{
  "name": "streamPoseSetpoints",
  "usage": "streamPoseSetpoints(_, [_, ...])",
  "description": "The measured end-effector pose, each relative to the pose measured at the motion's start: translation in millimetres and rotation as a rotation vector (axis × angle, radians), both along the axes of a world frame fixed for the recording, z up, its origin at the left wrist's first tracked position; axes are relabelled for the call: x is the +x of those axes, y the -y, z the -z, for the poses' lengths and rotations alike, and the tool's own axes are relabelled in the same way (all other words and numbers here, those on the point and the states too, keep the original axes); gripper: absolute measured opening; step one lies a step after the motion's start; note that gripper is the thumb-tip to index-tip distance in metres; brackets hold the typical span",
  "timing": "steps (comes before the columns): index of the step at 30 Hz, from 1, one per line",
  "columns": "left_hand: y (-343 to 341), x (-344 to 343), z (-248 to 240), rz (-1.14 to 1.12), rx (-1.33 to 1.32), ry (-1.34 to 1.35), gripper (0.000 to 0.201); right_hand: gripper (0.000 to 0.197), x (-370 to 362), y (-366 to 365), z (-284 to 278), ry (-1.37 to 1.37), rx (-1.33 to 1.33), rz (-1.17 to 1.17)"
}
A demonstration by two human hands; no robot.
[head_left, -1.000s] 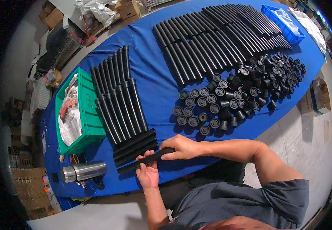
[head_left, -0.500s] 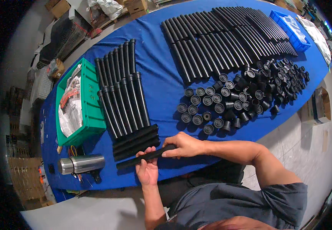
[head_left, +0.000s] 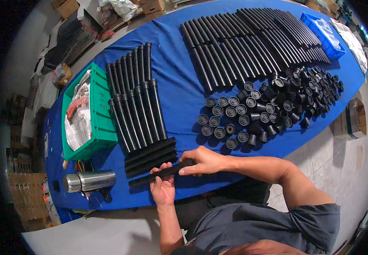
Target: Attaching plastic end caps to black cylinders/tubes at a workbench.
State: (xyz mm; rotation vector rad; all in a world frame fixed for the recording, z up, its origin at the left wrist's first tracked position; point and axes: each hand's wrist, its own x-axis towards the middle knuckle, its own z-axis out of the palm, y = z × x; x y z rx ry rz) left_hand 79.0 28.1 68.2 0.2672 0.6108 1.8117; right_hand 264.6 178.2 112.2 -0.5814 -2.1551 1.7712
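Observation:
A matt black tube lies slantwise across my two hands near the table's front edge. My left hand is turned palm up, its thumb and fingers closed round the tube's middle. Over the tube's right end, my right hand grips from above, so that end is partly hidden. Just beyond the held tube, several similar matt black tubes lie side by side. Behind those stand out two rows of glossy black tubes with wider collars at their far ends.
Many loose black caps are scattered right of centre, below long rows of plain black tubes. A green crate with plastic bags sits left, near a steel flask. A blue bin stands far right on the blue cloth.
Almost nothing differs. Both hands keep their grip on the tube in nearly the same place, and the view has shifted very slightly.

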Motion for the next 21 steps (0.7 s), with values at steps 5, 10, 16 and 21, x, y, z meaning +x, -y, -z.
streamPoseSetpoints(5, [-3, 1, -1, 0.008, -0.014, -0.019, 0.032, 0.035, -2, 1, 16, -0.161, 0.163, 0.067])
streamPoseSetpoints(10, [-2, 2, -3, 0.016, -0.002, -0.028, 0.032, 0.031, 0, -1, 2, 0.08, -0.221, -0.014])
streamPoseSetpoints(16, [-2, 0, -1, 0.012, -0.011, -0.006, 0.032, 0.032, 1, 0, 2, -0.083, 0.098, 0.06])
streamPoseSetpoints(21, [-5, 3, -4, 0.015, -0.022, -0.011, 0.032, 0.039, -6, 1, 26, -0.344, 0.307, 0.117])
